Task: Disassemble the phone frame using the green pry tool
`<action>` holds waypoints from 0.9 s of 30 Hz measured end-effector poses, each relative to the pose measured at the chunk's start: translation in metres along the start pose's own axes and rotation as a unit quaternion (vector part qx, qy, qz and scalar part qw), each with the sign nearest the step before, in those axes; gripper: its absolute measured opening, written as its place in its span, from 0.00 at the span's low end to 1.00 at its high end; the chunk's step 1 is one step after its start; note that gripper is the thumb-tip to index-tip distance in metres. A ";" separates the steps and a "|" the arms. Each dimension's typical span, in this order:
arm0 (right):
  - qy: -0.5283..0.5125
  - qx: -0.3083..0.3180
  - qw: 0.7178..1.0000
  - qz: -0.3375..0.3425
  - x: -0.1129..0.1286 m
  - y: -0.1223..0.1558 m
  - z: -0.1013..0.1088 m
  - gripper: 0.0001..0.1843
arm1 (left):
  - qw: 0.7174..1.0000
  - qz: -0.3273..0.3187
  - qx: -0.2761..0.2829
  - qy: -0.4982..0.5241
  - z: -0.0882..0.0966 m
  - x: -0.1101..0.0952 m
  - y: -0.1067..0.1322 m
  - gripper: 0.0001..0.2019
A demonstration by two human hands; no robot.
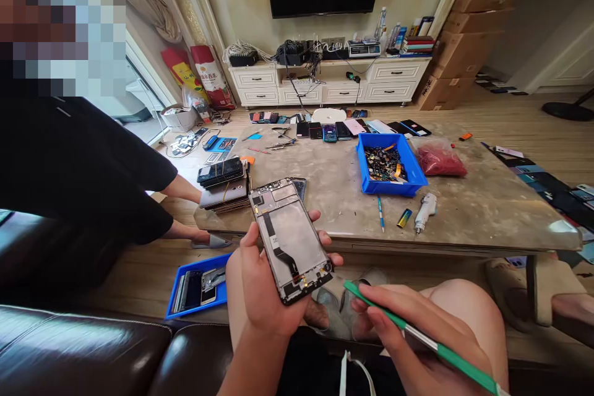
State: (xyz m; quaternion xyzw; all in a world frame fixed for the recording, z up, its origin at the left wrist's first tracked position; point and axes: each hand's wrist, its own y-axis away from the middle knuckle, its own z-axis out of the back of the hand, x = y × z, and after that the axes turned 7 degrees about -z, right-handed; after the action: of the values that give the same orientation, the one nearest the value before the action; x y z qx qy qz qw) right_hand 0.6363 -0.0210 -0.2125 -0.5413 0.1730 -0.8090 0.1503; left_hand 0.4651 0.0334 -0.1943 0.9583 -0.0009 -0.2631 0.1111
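My left hand [264, 288] grips an opened smartphone [290, 238] from below and along its edge. The phone's back is off, showing a grey inner frame, a black flex cable and small boards at both ends. My right hand [408, 340] holds a green-and-silver pry tool [420, 337], with its green tip a little to the right of the phone's lower corner and not touching it. The far side of the phone's screen is hidden.
A person in black [78, 167] sits at left beside a stone-topped table [487, 210]. Phones, tools and a blue parts tray [399, 182] lie on it. Another blue tray [197, 289] holding phone parts sits on the floor. A leather sofa [83, 346] runs along the bottom.
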 end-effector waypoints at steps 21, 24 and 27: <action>-0.057 -0.025 0.991 -0.118 -0.009 0.018 -0.017 0.08 | 0.989 -0.127 0.012 -0.068 0.014 0.006 0.013 0.24; -0.035 -0.009 0.994 -0.105 -0.011 0.017 -0.015 0.08 | 0.986 -0.145 0.007 -0.080 0.016 0.007 0.013 0.25; -0.004 -0.001 0.997 -0.072 -0.015 0.012 -0.013 0.08 | 0.985 -0.147 0.006 -0.095 0.021 0.009 0.014 0.27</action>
State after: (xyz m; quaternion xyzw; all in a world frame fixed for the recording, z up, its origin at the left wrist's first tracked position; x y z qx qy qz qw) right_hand 0.6302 -0.0240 -0.2346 -0.5561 0.1335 -0.8152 0.0918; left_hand 0.4634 0.0145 -0.2130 0.9193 0.1276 -0.3665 0.0645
